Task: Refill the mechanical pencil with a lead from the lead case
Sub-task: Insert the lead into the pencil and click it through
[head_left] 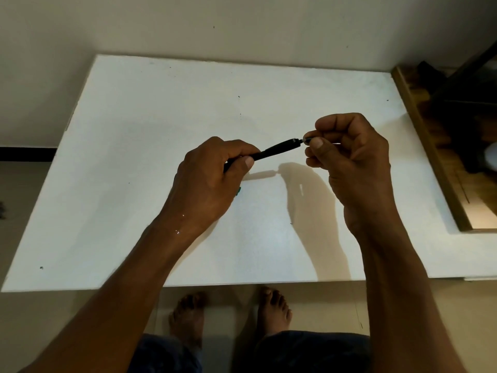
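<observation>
Gripping the slim black plastic mechanical pencil point(279, 148) by its lower barrel, my left hand point(207, 179) holds it above the middle of the white table point(134, 130). My right hand point(349, 157) pinches its far end between thumb and forefinger. I judge it light, rigid and slightly slick: hold the barrel firmly, the end piece delicately.

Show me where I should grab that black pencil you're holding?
Pinch the bare middle of the pencil, coming down from above. It is a thin stick held off the table, and the left hand wraps its left end while the right hand pinches its right end, so only that middle stretch is free. Pinch across it, not along it.
</observation>
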